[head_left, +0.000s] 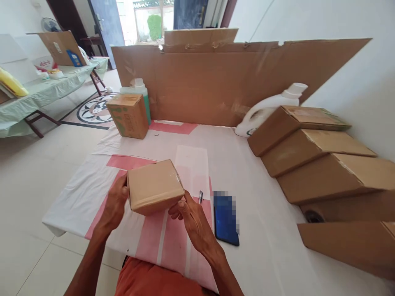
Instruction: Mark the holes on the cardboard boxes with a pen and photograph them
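Observation:
A small brown cardboard box (pixel 156 185) is held between my two hands above the front part of the table. My left hand (pixel 115 203) grips its left end, the fingers partly hidden behind the box. At the lower right corner, my right hand (pixel 193 218) holds the box with its thumb and fingers curled around the edge. Clear tape glints on the right side of the box's top. To the right of my right hand lie a pen (pixel 200 197) and a dark blue smartphone (pixel 226 218).
Several cardboard boxes (pixel 327 172) lean in a row at the right, near a white jug (pixel 271 107). At the back left, a carton (pixel 131 117) stands before a green-liquid bottle (pixel 147 102). A tall cardboard sheet (pixel 197 84) rises along the back of the cloth-covered table (pixel 262 230).

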`<state>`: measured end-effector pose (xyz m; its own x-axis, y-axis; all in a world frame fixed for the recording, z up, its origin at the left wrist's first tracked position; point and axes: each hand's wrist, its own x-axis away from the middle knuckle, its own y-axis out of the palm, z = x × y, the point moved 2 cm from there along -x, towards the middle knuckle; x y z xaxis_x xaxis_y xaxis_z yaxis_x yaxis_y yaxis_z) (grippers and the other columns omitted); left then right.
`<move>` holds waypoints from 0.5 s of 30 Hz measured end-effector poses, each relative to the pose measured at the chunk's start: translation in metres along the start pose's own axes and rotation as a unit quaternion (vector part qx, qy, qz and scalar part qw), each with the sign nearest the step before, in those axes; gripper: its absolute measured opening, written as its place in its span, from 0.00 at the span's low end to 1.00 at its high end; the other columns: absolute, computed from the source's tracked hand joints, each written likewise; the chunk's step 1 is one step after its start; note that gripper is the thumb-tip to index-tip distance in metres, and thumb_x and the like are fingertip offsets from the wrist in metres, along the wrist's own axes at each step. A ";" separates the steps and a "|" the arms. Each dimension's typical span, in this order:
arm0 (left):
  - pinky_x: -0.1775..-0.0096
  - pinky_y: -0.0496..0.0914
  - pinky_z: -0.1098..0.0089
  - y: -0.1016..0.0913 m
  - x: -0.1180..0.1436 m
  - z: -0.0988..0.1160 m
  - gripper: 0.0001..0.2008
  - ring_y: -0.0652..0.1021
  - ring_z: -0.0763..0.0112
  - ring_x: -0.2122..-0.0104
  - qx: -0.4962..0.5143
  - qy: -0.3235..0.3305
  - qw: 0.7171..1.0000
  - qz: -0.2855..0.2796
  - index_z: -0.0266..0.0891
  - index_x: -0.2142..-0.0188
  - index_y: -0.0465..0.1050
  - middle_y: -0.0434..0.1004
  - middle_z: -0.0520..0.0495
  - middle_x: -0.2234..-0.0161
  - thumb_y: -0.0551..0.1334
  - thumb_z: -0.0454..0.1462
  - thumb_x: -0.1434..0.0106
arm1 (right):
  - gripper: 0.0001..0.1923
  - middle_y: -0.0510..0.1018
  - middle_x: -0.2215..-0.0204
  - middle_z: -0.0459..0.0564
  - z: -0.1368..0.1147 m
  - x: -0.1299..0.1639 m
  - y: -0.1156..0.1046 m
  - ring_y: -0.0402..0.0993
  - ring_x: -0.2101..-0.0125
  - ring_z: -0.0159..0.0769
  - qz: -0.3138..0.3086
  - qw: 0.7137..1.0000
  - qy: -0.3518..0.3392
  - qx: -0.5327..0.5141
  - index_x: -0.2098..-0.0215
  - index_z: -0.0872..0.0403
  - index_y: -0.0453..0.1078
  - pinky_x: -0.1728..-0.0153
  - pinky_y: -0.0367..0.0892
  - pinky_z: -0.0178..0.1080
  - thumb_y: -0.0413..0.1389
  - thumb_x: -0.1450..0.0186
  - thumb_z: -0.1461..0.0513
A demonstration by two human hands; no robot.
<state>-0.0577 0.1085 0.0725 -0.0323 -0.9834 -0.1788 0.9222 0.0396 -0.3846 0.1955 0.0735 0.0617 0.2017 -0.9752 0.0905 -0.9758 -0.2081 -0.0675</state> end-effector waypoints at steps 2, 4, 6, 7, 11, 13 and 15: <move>0.41 0.69 0.51 0.009 -0.001 -0.013 0.40 0.73 0.46 0.38 -0.005 -0.002 1.000 0.013 0.41 0.33 0.67 0.73 0.36 0.37 0.45 0.65 0.28 | 0.31 0.81 0.68 0.48 0.013 -0.004 -0.002 0.76 0.68 0.41 -0.005 0.999 0.019 0.032 0.39 0.51 0.65 0.63 0.68 0.41 0.45 0.25 0.39; 0.38 0.67 0.48 0.018 0.011 -0.031 0.43 0.70 0.44 0.36 0.001 -0.010 0.999 0.038 0.42 0.31 0.65 0.70 0.34 0.34 0.41 0.67 0.29 | 0.28 0.80 0.69 0.47 0.028 -0.006 -0.005 0.75 0.69 0.41 -0.007 0.997 0.047 0.065 0.41 0.50 0.67 0.65 0.66 0.41 0.48 0.25 0.40; 0.34 0.63 0.44 0.032 0.035 -0.056 0.48 0.66 0.41 0.32 0.000 -0.028 0.998 0.063 0.42 0.29 0.61 0.66 0.33 0.31 0.41 0.70 0.33 | 0.26 0.79 0.70 0.47 0.042 -0.007 -0.006 0.74 0.70 0.42 -0.010 0.993 0.065 0.100 0.45 0.51 0.70 0.67 0.64 0.41 0.52 0.27 0.41; 0.33 0.61 0.43 0.040 0.050 -0.070 0.50 0.64 0.40 0.30 -0.007 -0.040 0.996 0.075 0.42 0.28 0.60 0.64 0.32 0.30 0.43 0.72 0.35 | 0.25 0.79 0.69 0.48 0.048 -0.008 -0.005 0.73 0.70 0.42 -0.007 0.992 0.064 0.112 0.46 0.52 0.71 0.68 0.63 0.41 0.53 0.27 0.42; 0.30 0.58 0.40 0.055 0.087 -0.117 0.49 0.58 0.38 0.27 -0.003 -0.114 0.986 0.125 0.44 0.26 0.55 0.60 0.34 0.28 0.53 0.69 0.36 | 0.26 0.78 0.66 0.50 0.056 -0.019 0.012 0.72 0.69 0.43 0.002 0.993 0.038 0.109 0.39 0.52 0.68 0.69 0.64 0.41 0.54 0.26 0.45; 0.31 0.59 0.37 0.043 0.072 -0.131 0.47 0.60 0.36 0.28 0.010 -0.134 0.978 0.157 0.44 0.27 0.58 0.64 0.33 0.30 0.55 0.68 0.36 | 0.28 0.78 0.64 0.51 0.050 -0.037 0.026 0.73 0.67 0.43 -0.018 0.994 0.026 0.103 0.32 0.51 0.62 0.68 0.66 0.42 0.53 0.26 0.48; 0.31 0.57 0.36 0.019 0.033 -0.137 0.47 0.61 0.36 0.28 0.018 -0.121 0.975 0.185 0.43 0.27 0.58 0.67 0.31 0.32 0.51 0.69 0.34 | 0.29 0.78 0.62 0.51 0.041 -0.067 0.041 0.74 0.65 0.43 -0.046 0.994 0.002 0.096 0.30 0.49 0.60 0.65 0.69 0.43 0.53 0.26 0.51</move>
<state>-0.0936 0.1012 -0.0651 0.3933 -0.9161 -0.0781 0.8668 0.3978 -0.3007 0.1451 0.1272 0.0121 0.2894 -0.9509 0.1095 -0.9186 -0.3081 -0.2474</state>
